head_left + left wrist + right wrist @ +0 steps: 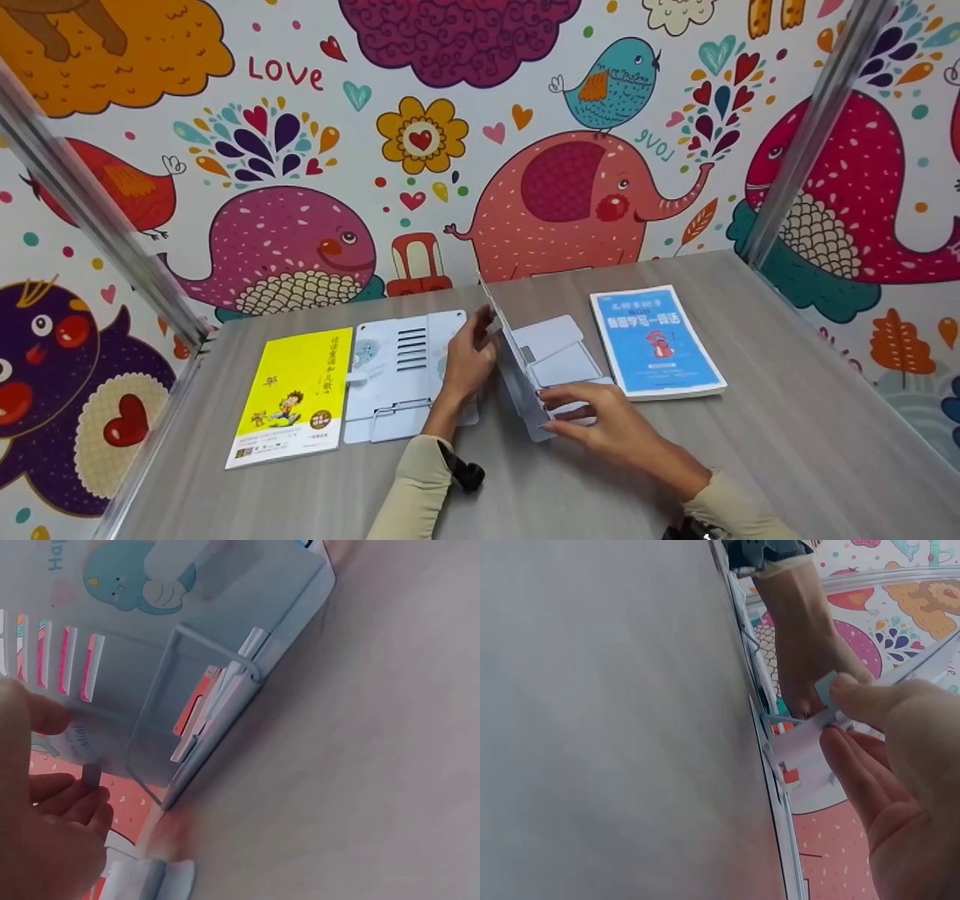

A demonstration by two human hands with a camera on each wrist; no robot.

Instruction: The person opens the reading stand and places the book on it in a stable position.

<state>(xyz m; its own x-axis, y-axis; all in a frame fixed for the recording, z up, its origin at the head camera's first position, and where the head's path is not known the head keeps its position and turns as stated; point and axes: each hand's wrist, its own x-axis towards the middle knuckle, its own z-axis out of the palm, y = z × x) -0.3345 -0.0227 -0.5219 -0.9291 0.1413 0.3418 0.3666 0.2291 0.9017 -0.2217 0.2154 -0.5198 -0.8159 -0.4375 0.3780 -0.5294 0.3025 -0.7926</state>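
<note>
A pale blue-white folding book stand [517, 367] is held tilted up on the table, its panel seen nearly edge-on in the head view. My left hand [471, 356] grips the panel at its left side; in the left wrist view the thumb lies near the slots, with fingers beside a small grey tab [91, 775]. A wire bar [154, 701] crosses the panel's lower part, which bears a bird print. With thumb and fingers, my right hand [600, 420] pinches the stand's near lower edge. In the right wrist view, a small pale tab [826, 689] shows at the right thumb tip.
Left of the hands, a second, similar stand [382, 382] lies flat beside a yellow book [300, 390]. A blue book [656, 341] lies on the right of the grey wood-grain table [795, 420]. Printed panels and metal posts [817, 135] enclose the table.
</note>
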